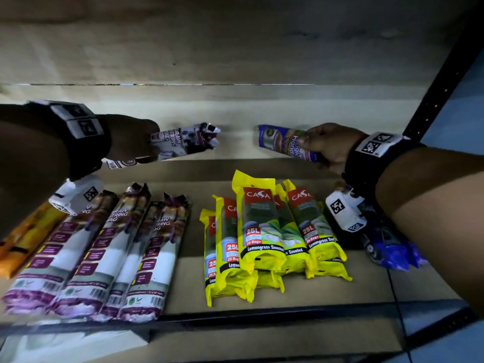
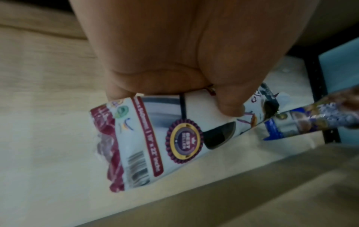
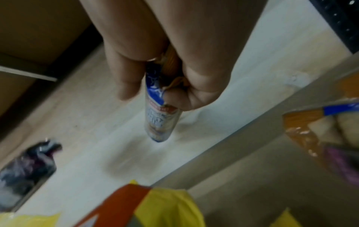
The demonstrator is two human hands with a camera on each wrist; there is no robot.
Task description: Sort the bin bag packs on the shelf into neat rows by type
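Observation:
My left hand [image 1: 133, 142] grips a purple-and-white drawstring bag pack [image 1: 183, 141] held above the back of the shelf; the same pack [image 2: 155, 135] fills the left wrist view under my fingers [image 2: 229, 106]. My right hand [image 1: 327, 148] grips a blue handle bag pack [image 1: 282, 140], also lifted near the back; in the right wrist view the blue pack [image 3: 161, 116] points away below my fingers [image 3: 196, 98]. On the shelf lie three purple drawstring packs [image 1: 104, 252] in a row, several yellow Casa packs [image 1: 264, 237], and blue packs [image 1: 390, 247] under my right wrist.
An orange pack [image 1: 23, 239] lies at the far left of the shelf board [image 1: 191, 292]. A black perforated upright [image 1: 442, 74] stands at the right. The shelf above [image 1: 209, 35] hangs low overhead. Bare board shows between the purple and yellow rows.

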